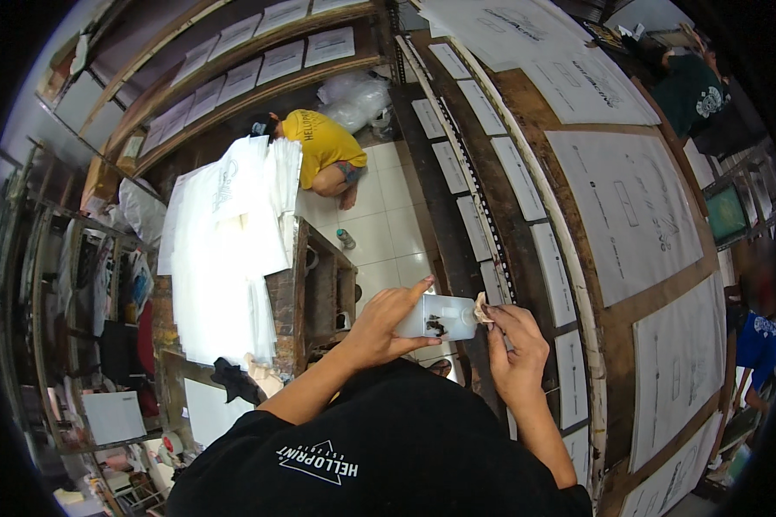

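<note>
My left hand (386, 326) is wrapped round a translucent white plastic bottle (435, 310), held on its side in front of my chest. Dark smudges mark the bottle's wall, and its narrower end points right. Against that end, my right hand (519, 349) pinches a small crumpled beige rag (481, 308) between thumb and fingers. Whether a cap sits under the rag cannot be made out.
A tall stack of white printed sheets (224, 250) lies on a wooden table at left. Long boards with printed sheets (625, 215) run along the right. A person in a yellow shirt (319, 136) crouches ahead, near a small bottle (345, 239) on the tiled floor.
</note>
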A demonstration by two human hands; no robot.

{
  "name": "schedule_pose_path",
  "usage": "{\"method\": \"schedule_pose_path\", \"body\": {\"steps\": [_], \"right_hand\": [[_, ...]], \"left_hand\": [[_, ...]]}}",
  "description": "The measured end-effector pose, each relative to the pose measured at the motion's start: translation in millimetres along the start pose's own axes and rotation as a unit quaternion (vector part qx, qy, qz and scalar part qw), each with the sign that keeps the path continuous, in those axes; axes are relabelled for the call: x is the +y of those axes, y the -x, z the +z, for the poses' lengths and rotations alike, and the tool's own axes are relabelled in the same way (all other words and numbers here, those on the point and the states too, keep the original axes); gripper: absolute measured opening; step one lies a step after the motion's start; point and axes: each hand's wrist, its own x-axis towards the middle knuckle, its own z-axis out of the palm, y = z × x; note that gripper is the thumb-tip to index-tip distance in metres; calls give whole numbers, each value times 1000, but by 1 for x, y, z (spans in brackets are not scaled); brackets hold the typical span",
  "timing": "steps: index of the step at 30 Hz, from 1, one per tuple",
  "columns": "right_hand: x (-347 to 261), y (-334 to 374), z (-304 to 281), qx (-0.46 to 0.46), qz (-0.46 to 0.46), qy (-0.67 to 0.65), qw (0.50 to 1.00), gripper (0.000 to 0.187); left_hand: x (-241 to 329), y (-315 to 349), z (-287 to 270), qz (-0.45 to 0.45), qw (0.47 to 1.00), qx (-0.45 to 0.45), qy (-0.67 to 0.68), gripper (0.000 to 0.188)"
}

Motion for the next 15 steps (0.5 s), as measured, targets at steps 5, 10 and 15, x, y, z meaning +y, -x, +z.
{"method": "schedule_pose_path", "body": {"steps": [5,10,15], "right_hand": [[0,-3,0,-5,-1,7,1000,26],[-1,-4,5,16,-11,16,1000,27],[-1,-12,4,-38,-10,26,999,29]], "left_hand": [[3,-3,-7,-9,1000,-17,-13,101],[4,-5,-13,-12,1000,0,-1,100],[2,-5,-16,-19,1000,-10,-5,97]]}}
